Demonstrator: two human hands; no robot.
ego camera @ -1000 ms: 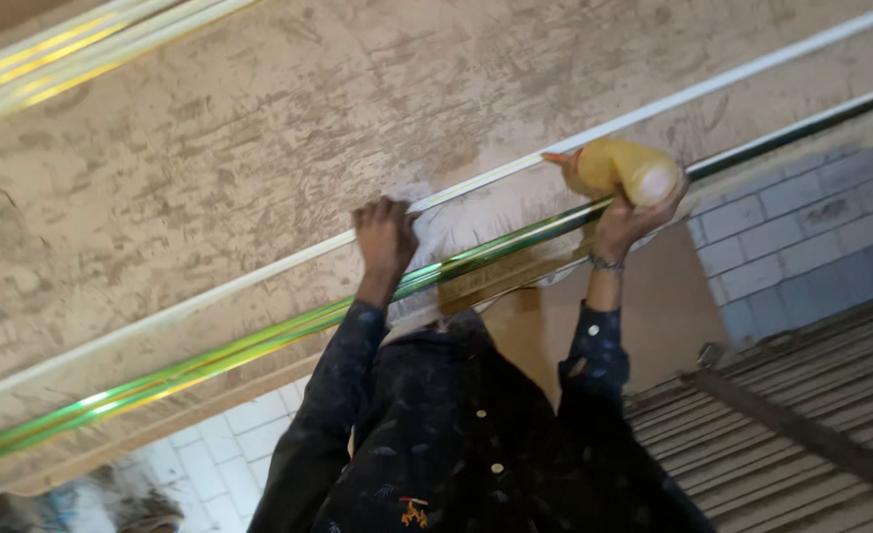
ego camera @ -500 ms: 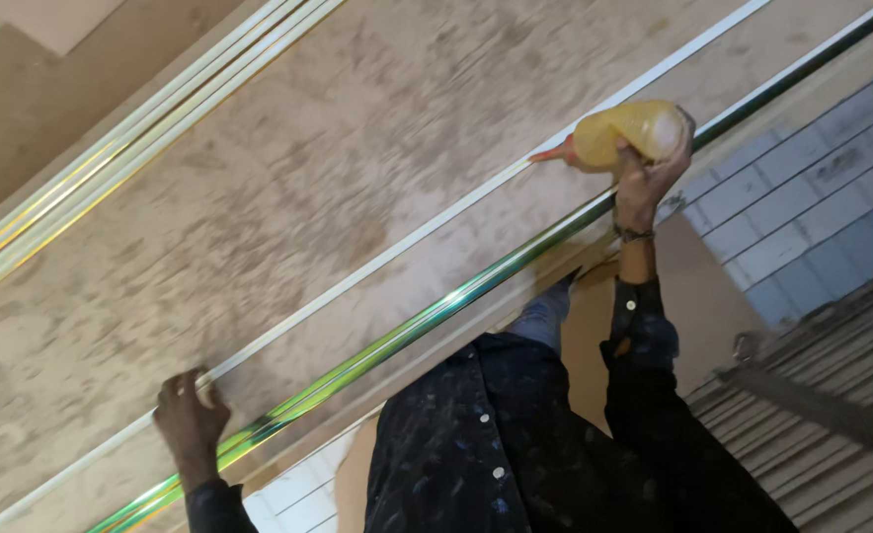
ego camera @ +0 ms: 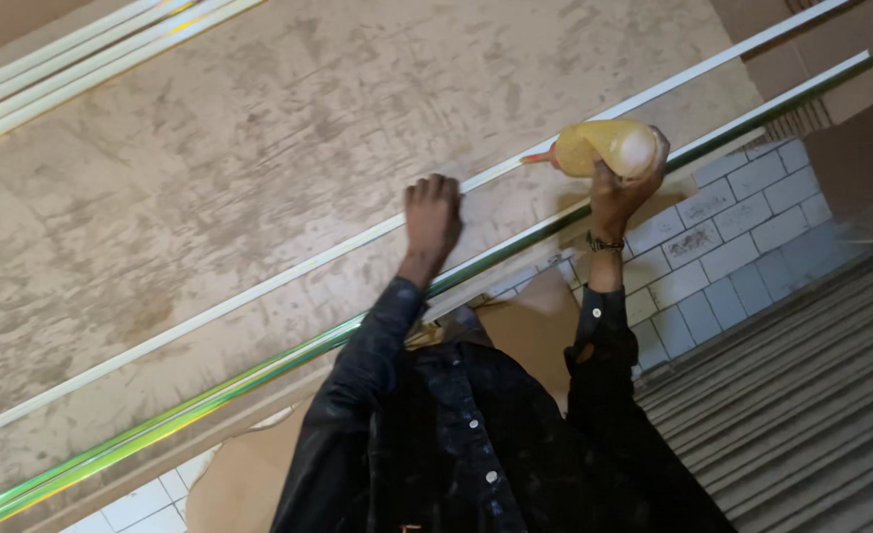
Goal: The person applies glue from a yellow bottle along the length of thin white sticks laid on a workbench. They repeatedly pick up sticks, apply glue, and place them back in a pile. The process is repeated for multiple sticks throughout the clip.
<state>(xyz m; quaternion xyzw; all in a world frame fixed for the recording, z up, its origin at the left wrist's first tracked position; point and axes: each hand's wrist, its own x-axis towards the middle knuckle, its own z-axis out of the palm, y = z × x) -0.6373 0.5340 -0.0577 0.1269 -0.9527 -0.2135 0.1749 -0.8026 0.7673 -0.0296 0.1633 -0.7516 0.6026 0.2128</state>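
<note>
The right hand [ego camera: 622, 192] wraps its fingers shut around a yellow squeeze bottle [ego camera: 606, 148], whose orange nozzle [ego camera: 537, 157] points at the thin white strip [ego camera: 288, 274] lying on the worn board [ego camera: 259, 148]. The left hand [ego camera: 433, 215] has its fingers curled down, pressing on that same strip and gripping nothing. Just nearer than both hands runs a shiny green-edged strip [ego camera: 259, 375]. Too hard a squeeze could likely flood glue past the narrow strip, and light pressure might let it slide.
</note>
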